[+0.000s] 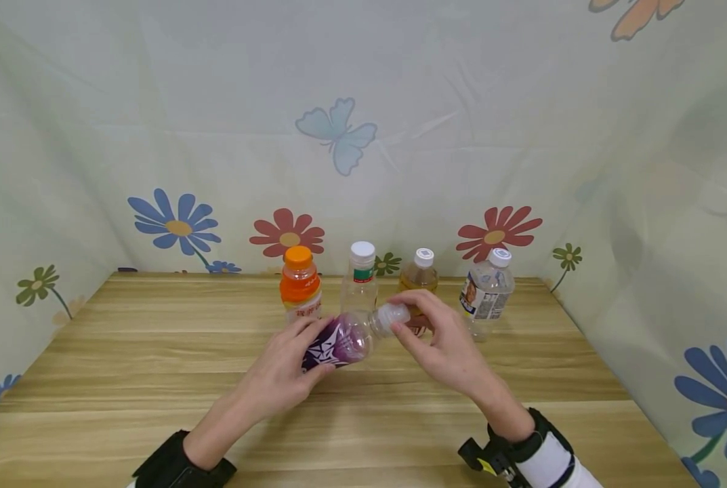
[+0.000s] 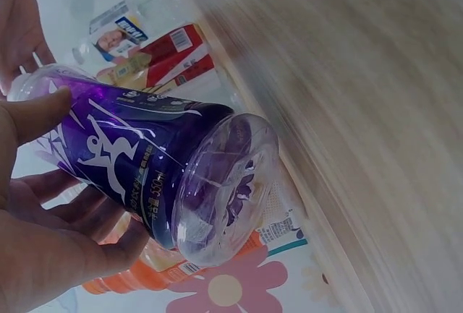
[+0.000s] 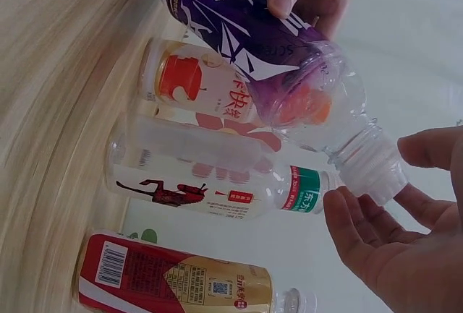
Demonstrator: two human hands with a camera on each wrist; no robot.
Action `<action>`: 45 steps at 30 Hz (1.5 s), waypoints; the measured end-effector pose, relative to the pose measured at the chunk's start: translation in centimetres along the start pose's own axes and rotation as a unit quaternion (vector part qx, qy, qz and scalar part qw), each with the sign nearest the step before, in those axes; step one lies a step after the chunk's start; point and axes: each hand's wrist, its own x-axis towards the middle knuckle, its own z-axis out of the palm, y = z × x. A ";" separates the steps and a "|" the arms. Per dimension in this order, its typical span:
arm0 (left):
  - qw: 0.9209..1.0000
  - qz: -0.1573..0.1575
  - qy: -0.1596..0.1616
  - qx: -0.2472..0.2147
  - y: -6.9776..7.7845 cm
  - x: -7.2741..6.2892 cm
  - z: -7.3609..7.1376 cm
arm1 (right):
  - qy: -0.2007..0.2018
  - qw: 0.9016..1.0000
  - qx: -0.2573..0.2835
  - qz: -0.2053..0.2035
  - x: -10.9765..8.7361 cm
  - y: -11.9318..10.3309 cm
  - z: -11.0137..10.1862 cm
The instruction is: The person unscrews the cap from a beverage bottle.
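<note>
A clear plastic drink bottle [image 1: 354, 339] with a purple label is held tilted above the table, its neck up and to the right. My left hand [image 1: 282, 366] grips it round the label, thumb on one side and fingers on the other. In the left wrist view the bottle's clear base [image 2: 228, 190] faces the camera, and no drink shows inside. At the neck, the thumb and fingers of my right hand [image 1: 451, 346] pinch the translucent white cap [image 3: 375, 168]. The cap sits on the bottle's mouth.
Behind my hands several bottles stand in a row on the wooden table [image 1: 156, 352]: an orange-capped bottle [image 1: 299, 281], a clear white-capped one [image 1: 360, 288], a gold-and-red labelled one [image 3: 173, 273] and a clear one with a picture label [image 1: 488, 288]. A flowered cloth [image 1: 217, 135] hangs behind.
</note>
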 end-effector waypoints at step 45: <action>1.000 -0.005 -0.011 0.008 -0.1 -0.1 0.2 | -0.006 0.998 -0.008 0.064 0.1 -0.1 0.0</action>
